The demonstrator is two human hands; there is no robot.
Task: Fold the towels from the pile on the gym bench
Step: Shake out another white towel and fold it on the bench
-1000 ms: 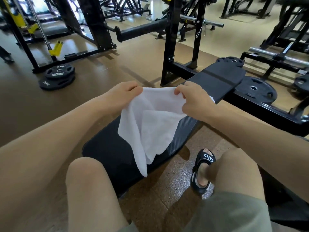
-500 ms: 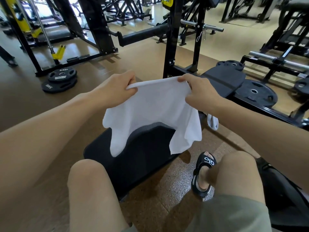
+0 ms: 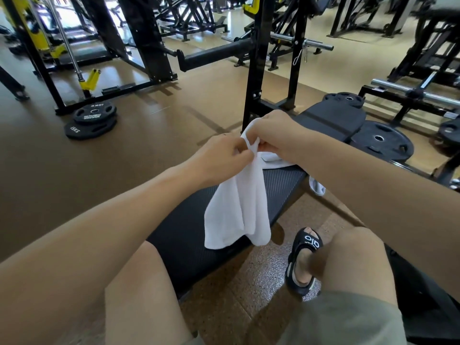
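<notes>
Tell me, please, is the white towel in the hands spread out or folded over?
Folded over in half: the left hand and right hand pinch its top corners together, and the white towel hangs doubled above the bench.

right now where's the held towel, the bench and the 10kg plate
held towel (image 3: pixel 236 210), head view, middle of the hanging cloth
bench (image 3: pixel 189 230), head view, bare black pad left of the towel
10kg plate (image 3: pixel 95 112), head view, top face
</notes>
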